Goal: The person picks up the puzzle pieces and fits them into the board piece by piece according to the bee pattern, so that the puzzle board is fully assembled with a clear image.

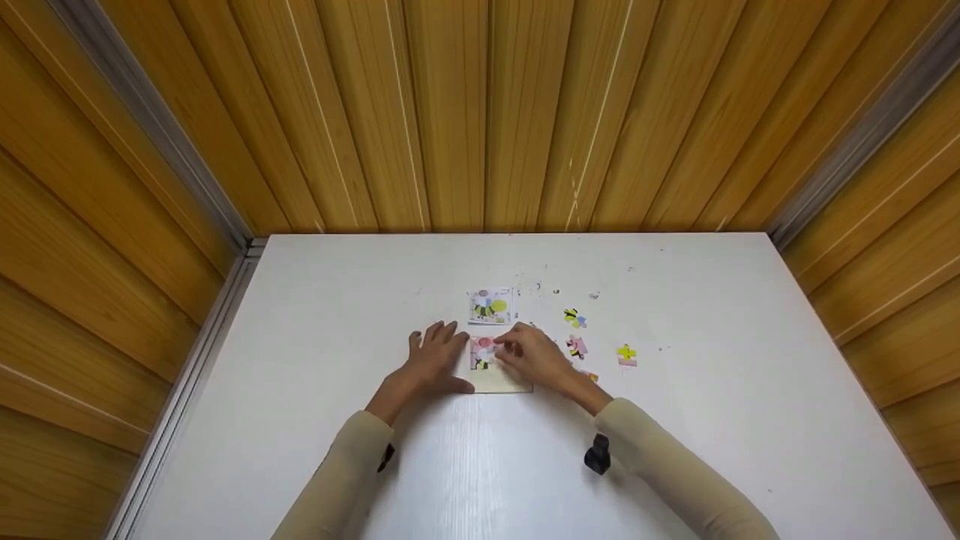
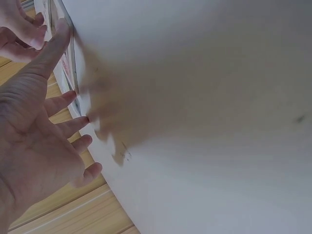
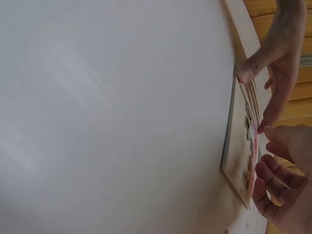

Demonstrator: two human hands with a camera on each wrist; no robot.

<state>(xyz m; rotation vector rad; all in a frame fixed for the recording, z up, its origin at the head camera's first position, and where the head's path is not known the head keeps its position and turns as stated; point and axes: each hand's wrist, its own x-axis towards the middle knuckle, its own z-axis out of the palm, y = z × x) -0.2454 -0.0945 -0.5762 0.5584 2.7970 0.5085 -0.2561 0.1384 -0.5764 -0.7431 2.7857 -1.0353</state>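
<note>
A pale puzzle board [image 1: 501, 382] lies flat, with joined pieces [image 1: 482, 363] of a pink and bee picture at its upper left. My left hand [image 1: 433, 367] lies along the board's left side, fingers spread and thumb at the lower corner; the left wrist view shows its thumb [image 2: 51, 48] against the board edge. Bent over the board's upper part, my right hand [image 1: 534, 355] pinches a small puzzle piece at the joined pieces, the piece mostly hidden by its fingers. From the right wrist, its curled fingers [image 3: 278, 175] are right at the pink pieces [image 3: 252, 163].
Just beyond the board lies a small picture card [image 1: 490, 306] with a bee. Loose puzzle pieces lie to the right: a bee-striped one [image 1: 574, 318], a pink one [image 1: 577, 346] and a yellow one [image 1: 627, 355]. Wood-look panels [image 1: 487, 112] stand behind the white table [image 1: 337, 300].
</note>
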